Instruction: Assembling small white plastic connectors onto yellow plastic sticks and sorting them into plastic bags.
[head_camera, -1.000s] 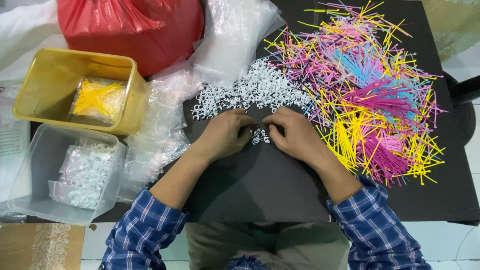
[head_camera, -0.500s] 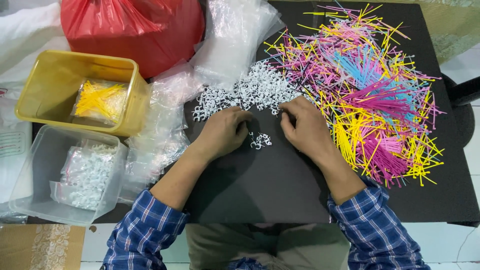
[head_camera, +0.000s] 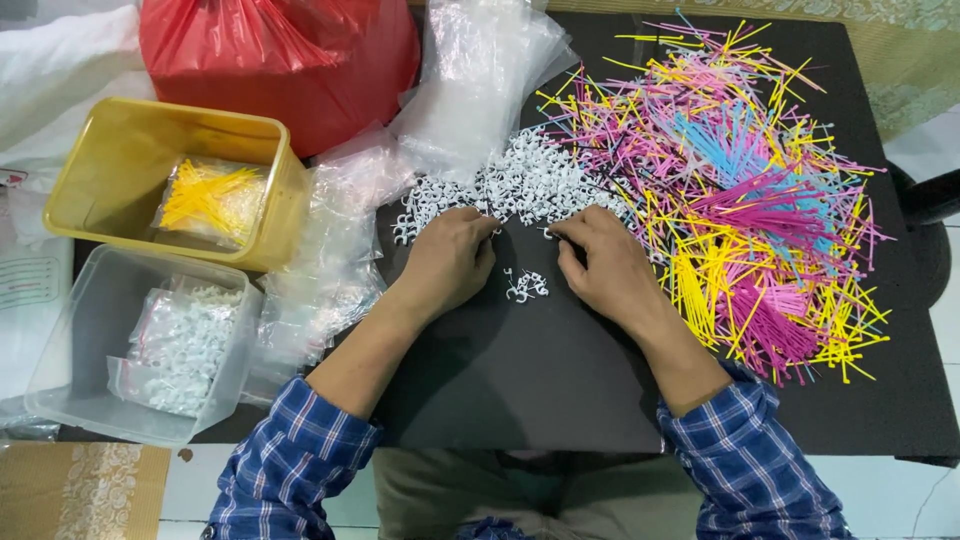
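Black counter (head_camera: 560, 380) is sitting crowded; both hands, left hand (head_camera: 450, 255) and right hand (head_camera: 605, 265), are lying palm-down, fingers curled, pinching at the white clips (head_camera: 520, 180) at 12 o'clock.

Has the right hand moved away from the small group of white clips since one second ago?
Yes. The right hand has shifted to the right, away from the small group of white clips on the black mat, which it nearly covered before; now a gap shows.

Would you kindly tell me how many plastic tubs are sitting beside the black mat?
2. The yellow tub is at upper left, holding a bag of yellow ties; the clear tub sits just below it, holding bagged white clips.
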